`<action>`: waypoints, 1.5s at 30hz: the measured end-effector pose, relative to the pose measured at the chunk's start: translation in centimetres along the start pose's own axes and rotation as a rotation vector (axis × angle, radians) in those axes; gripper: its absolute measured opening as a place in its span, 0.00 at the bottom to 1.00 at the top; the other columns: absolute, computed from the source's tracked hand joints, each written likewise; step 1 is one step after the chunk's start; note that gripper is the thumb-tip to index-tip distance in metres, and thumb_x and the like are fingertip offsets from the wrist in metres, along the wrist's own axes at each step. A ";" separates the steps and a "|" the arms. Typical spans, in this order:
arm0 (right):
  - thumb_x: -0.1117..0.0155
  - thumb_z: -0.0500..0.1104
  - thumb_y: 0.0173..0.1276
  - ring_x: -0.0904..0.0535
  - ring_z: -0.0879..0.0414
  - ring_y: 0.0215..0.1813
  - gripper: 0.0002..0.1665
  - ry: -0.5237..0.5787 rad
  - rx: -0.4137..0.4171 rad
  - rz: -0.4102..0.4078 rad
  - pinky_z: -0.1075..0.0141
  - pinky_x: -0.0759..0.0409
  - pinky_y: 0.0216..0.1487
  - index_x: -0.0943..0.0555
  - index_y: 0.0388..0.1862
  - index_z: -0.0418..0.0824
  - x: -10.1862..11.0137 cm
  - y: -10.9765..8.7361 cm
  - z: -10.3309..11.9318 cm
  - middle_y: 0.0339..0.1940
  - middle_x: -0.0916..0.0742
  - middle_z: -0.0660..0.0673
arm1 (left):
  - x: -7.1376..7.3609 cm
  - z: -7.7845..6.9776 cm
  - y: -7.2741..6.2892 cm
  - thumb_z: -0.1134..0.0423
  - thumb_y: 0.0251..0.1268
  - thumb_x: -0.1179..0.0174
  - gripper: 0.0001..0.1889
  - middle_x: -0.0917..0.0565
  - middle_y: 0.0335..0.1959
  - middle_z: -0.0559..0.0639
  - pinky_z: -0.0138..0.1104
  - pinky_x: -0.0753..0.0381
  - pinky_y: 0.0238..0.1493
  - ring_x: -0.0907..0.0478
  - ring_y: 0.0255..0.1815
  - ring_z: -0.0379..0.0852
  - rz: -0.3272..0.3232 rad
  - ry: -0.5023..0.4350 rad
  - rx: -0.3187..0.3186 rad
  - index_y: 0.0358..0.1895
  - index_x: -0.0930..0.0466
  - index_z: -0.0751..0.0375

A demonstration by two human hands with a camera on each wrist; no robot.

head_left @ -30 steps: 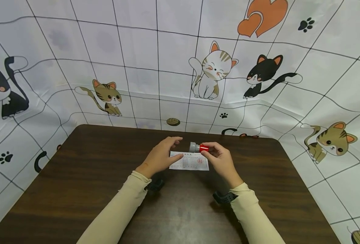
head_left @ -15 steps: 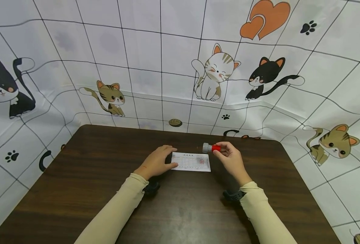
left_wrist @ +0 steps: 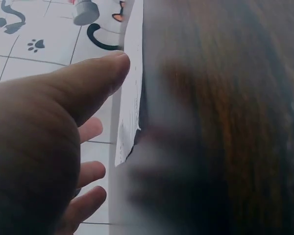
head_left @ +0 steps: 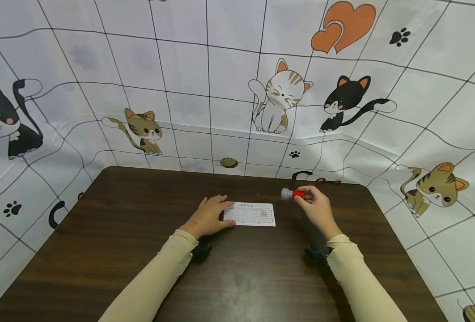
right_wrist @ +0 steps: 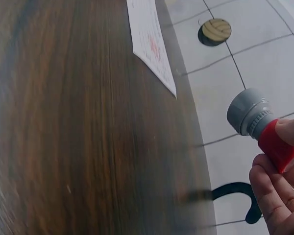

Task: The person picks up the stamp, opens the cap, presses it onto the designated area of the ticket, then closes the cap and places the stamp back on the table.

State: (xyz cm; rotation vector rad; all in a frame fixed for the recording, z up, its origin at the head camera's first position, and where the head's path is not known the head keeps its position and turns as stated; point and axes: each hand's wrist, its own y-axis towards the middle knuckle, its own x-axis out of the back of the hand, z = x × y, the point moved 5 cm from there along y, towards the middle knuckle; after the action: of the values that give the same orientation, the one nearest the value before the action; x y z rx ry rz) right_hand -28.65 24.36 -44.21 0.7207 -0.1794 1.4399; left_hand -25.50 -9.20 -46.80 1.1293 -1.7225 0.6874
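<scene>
A white printed form (head_left: 248, 214) with a table grid and a red seal mark lies on the dark table. Beside its left edge is my left hand (head_left: 210, 217), fingers and thumb spread around that end. In the left wrist view the thumb (left_wrist: 95, 81) is extended near the form (left_wrist: 132, 83); whether it touches cannot be told. Off the form's upper right corner, my right hand (head_left: 317, 209) pinches a hand stamp (head_left: 293, 194) by its red body. The stamp (right_wrist: 267, 129) lies sideways above the table, its grey ribbed end pointing left.
The brown wooden table (head_left: 149, 268) extends around both hands, with its far edge just beyond them. A white sheet wall (head_left: 189, 107) printed with cats and grid lines stands behind and at both sides. Dark bands (head_left: 319, 253) sit at the wrists.
My right hand has carried the stamp rightward, from over the form's upper edge to beyond its corner. My left hand has come down beside the form's left end.
</scene>
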 end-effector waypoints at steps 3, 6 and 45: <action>0.27 0.36 0.69 0.12 0.47 0.44 0.20 -0.017 -0.004 -0.006 0.83 0.22 0.42 0.18 0.57 0.31 0.3 0.3 -0.3 0.45 0.11 0.34 | -0.4 0.1 0.3 0.40 0.68 0.34 0.37 0.36 0.80 0.59 0.61 0.49 0.79 0.42 0.81 0.60 0.015 0.011 0.007 0.77 0.29 0.49; 0.27 0.36 0.69 0.13 0.43 0.46 0.20 -0.036 -0.012 -0.015 0.83 0.23 0.43 0.19 0.57 0.31 0.6 0.6 -0.6 0.46 0.11 0.33 | -0.7 0.1 0.5 0.39 0.69 0.35 0.37 0.36 0.80 0.58 0.59 0.46 0.79 0.40 0.80 0.60 0.025 0.037 0.013 0.77 0.29 0.48; 0.26 0.44 0.69 0.16 0.40 0.51 0.21 -0.351 0.105 -0.019 0.43 0.19 0.52 0.13 0.58 0.38 -1.2 2.5 0.3 0.51 0.11 0.37 | -0.4 -0.8 0.8 0.44 0.70 0.33 0.30 0.29 0.75 0.58 0.63 0.43 0.76 0.36 0.77 0.62 0.062 0.065 -0.018 0.71 0.22 0.50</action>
State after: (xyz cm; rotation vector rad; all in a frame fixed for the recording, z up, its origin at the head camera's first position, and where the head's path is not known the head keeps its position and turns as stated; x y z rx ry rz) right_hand -31.15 23.13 -43.75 1.0571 -0.3689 1.3035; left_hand -25.83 -8.12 -46.81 1.0338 -1.7111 0.7374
